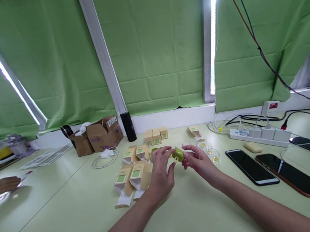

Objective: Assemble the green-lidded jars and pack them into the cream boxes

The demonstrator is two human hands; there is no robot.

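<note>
Between my two hands is a small, rounded olive-green object with a thin pale loop at its lower left; its exact kind is unclear. My right hand pinches it from the right, fingers closed. On the other side, the index finger and thumb of my left hand close around its left edge. Left of my hands, several open cream boxes with green labels lean with white flaps out. Several small clear cups with yellow centres stand just beyond my right hand.
Closed cream boxes and another opened box stand farther back. Phones and a power strip with cables lie right. Cardboard boxes, a black cylinder and a white charger are left. Another person's hand is far left.
</note>
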